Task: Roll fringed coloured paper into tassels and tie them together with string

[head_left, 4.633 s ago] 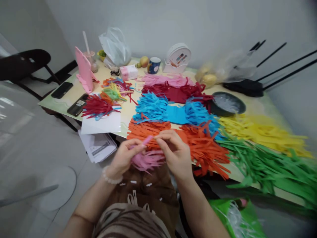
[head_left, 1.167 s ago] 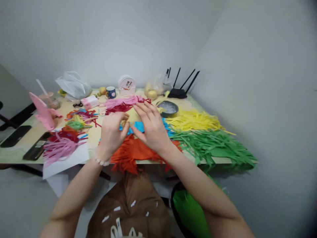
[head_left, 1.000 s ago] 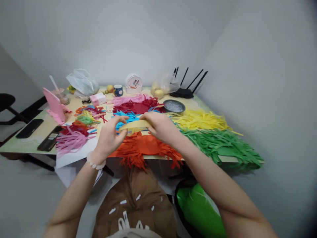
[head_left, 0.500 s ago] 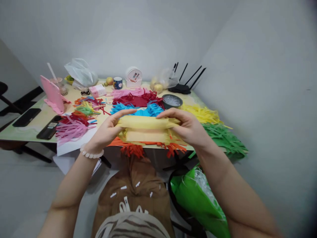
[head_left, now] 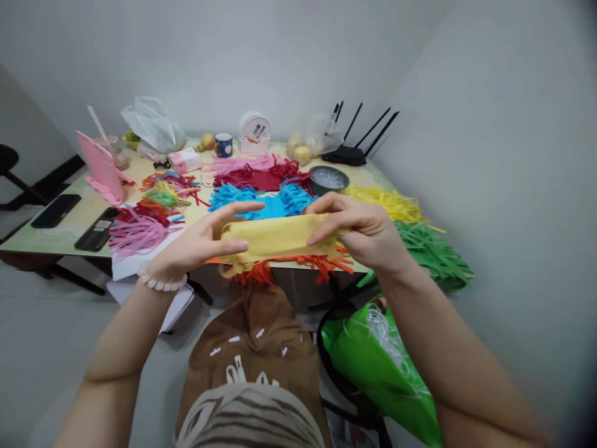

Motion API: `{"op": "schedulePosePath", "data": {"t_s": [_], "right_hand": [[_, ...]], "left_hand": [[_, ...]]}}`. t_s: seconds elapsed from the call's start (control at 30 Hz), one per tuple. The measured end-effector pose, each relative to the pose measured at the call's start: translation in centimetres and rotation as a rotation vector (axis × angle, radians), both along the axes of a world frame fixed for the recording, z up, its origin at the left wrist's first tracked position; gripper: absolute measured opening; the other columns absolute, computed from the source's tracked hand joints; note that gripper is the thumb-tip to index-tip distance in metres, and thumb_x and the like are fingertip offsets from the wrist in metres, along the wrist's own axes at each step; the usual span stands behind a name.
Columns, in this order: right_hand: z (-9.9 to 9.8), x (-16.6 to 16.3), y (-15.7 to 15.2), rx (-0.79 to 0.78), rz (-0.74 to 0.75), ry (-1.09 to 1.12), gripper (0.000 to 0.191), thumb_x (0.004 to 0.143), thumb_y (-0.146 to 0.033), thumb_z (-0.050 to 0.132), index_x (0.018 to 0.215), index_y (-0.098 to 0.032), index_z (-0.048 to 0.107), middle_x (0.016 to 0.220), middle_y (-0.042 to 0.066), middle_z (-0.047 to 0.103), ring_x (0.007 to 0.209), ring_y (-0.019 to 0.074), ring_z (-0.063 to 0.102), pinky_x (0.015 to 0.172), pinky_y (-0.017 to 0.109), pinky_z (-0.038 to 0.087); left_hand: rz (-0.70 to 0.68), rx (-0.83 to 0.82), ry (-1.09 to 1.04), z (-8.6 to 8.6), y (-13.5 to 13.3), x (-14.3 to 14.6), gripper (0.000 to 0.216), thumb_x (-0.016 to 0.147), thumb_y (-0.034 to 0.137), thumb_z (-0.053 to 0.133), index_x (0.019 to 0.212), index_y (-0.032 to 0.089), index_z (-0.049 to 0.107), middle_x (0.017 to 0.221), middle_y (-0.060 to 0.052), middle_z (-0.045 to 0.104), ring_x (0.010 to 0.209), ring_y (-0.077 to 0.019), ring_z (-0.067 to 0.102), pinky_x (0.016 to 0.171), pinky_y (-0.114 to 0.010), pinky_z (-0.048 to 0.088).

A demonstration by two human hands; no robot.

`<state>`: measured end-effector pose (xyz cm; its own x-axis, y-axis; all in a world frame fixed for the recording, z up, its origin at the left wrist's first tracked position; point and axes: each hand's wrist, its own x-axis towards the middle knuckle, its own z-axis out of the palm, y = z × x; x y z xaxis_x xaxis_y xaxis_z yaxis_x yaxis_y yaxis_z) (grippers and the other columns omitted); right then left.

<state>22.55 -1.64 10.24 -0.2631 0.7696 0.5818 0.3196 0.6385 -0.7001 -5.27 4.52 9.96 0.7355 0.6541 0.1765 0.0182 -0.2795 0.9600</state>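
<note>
Both hands hold a folded yellow paper piece (head_left: 277, 237) up in the air above the near edge of the table (head_left: 69, 227). The left hand (head_left: 200, 244) grips the paper's left end, thumb on the near face and fingers stretched along the top edge. The right hand (head_left: 368, 233) pinches the right end, fingers curled over the top. The paper lies roughly level between them, with a little fringe hanging from its lower left corner. A bead bracelet (head_left: 158, 283) sits on the left wrist.

Just behind and below the yellow piece, orange fringed paper (head_left: 321, 264) hangs over the table's edge. Beyond it lie blue fringed paper (head_left: 261, 199), dark red fringed paper (head_left: 265, 179) and pink fringed paper (head_left: 242, 163), stacked toward the wall. To the right spread yellow strips (head_left: 389, 202) and green strips (head_left: 431, 252). A dark bowl (head_left: 329, 179) stands between the red paper and the yellow strips.

On the left of the table rest a pink tassel (head_left: 137, 233) on white paper, smaller mixed-colour tassels (head_left: 165, 193), two phones (head_left: 96, 229), and a pink stand (head_left: 97, 168). At the back are a mug (head_left: 224, 145), a plastic bag (head_left: 152, 127) and a black router (head_left: 347, 155). A green bag (head_left: 373, 367) sits on the floor below the right forearm.
</note>
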Motion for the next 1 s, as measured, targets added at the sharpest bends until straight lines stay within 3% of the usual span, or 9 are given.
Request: {"op": "schedulePosePath", "data": {"t_s": [0.17, 0.27, 0.37, 0.43, 0.5, 0.6, 0.7, 0.8, 1.0], "right_hand": [[1.6, 0.8, -0.9, -0.007, 0.008, -0.214, 0.037, 0.077, -0.007, 0.050, 0.074, -0.027, 0.080, 0.098, 0.005, 0.067, 0.092, 0.0196, 0.065, 0.081, 0.034, 0.052], [3.1, 2.1, -1.2, -0.151, 0.136, -0.435, 0.038, 0.082, -0.017, 0.061, 0.115, -0.030, 0.076, 0.125, 0.005, 0.066, 0.115, 0.0245, 0.063, 0.096, 0.037, 0.050], [3.8, 2.7, -0.9, -0.320, 0.154, -0.497, 0.076, 0.079, -0.037, 0.075, 0.149, -0.028, 0.048, 0.139, 0.006, 0.062, 0.123, 0.0264, 0.060, 0.097, 0.035, 0.051], [3.5, 2.0, -0.5, -0.351, 0.049, -0.522, 0.060, 0.082, -0.045, 0.072, 0.137, -0.024, 0.060, 0.120, 0.006, 0.072, 0.104, 0.0239, 0.068, 0.082, 0.032, 0.053], [3.0, 0.9, 0.0, -0.341, -0.039, -0.606, 0.028, 0.087, -0.044, 0.066, 0.099, -0.020, 0.075, 0.085, 0.002, 0.074, 0.074, 0.0179, 0.066, 0.064, 0.028, 0.046], [2.5, -0.4, 0.4, -0.299, -0.067, -0.701, 0.028, 0.089, -0.037, 0.062, 0.066, -0.020, 0.065, 0.055, -0.002, 0.057, 0.050, 0.0116, 0.048, 0.051, 0.027, 0.031], [2.7, -0.6, 0.5, -0.241, -0.063, -0.716, 0.029, 0.088, -0.032, 0.063, 0.062, -0.020, 0.060, 0.052, -0.003, 0.053, 0.047, 0.0104, 0.043, 0.051, 0.027, 0.027], [3.2, -0.3, 0.6, -0.221, -0.052, -0.739, 0.027, 0.088, -0.031, 0.062, 0.063, -0.020, 0.060, 0.054, -0.002, 0.054, 0.048, 0.0108, 0.043, 0.051, 0.028, 0.027], [2.9, 0.3, 0.8, -0.303, -0.046, -0.637, 0.023, 0.086, -0.037, 0.066, 0.069, -0.020, 0.064, 0.062, -0.001, 0.060, 0.055, 0.0121, 0.048, 0.054, 0.027, 0.031]], "left_hand": [[0.062, 0.077, 0.261, 0.7, -0.8, 1.1, 0.034, 0.080, 0.046, 0.073, 0.095, 0.015, 0.073, 0.085, -0.003, 0.070, 0.071, -0.0144, 0.062, 0.063, -0.023, 0.048], [0.044, 0.144, 0.325, 1.0, -0.6, 1.3, 0.030, 0.082, 0.044, 0.069, 0.079, 0.014, 0.069, 0.069, 0.000, 0.065, 0.059, -0.0114, 0.056, 0.054, -0.021, 0.042], [0.021, 0.181, 0.367, 1.1, -0.2, 1.4, 0.029, 0.083, 0.042, 0.068, 0.074, 0.014, 0.066, 0.065, 0.001, 0.062, 0.057, -0.0110, 0.055, 0.054, -0.020, 0.039], [0.019, 0.223, 0.404, 1.1, 0.0, 1.5, 0.027, 0.082, 0.041, 0.068, 0.073, 0.015, 0.066, 0.065, 0.002, 0.061, 0.058, -0.0107, 0.054, 0.054, -0.020, 0.037], [0.024, 0.271, 0.429, 1.1, 0.2, 1.7, 0.026, 0.081, 0.039, 0.069, 0.072, 0.015, 0.066, 0.064, 0.003, 0.058, 0.058, -0.0101, 0.051, 0.054, -0.020, 0.036], [0.014, 0.317, 0.445, 1.1, 0.2, 1.9, 0.027, 0.079, 0.043, 0.071, 0.077, 0.015, 0.069, 0.069, 0.004, 0.059, 0.062, -0.0105, 0.051, 0.056, -0.020, 0.035], [-0.005, 0.308, 0.481, 1.3, 0.3, 1.9, 0.034, 0.083, 0.048, 0.066, 0.082, 0.015, 0.072, 0.067, 0.002, 0.059, 0.059, -0.0102, 0.048, 0.051, -0.021, 0.032], [0.021, 0.278, 0.507, 1.4, 0.4, 1.9, 0.041, 0.087, 0.049, 0.060, 0.069, 0.013, 0.068, 0.056, 0.003, 0.048, 0.050, -0.0082, 0.039, 0.046, -0.022, 0.025], [0.043, 0.320, 0.462, 1.2, 0.5, 2.0, 0.036, 0.088, 0.043, 0.060, 0.066, 0.014, 0.061, 0.058, 0.003, 0.047, 0.051, -0.0077, 0.038, 0.047, -0.021, 0.026]]}}
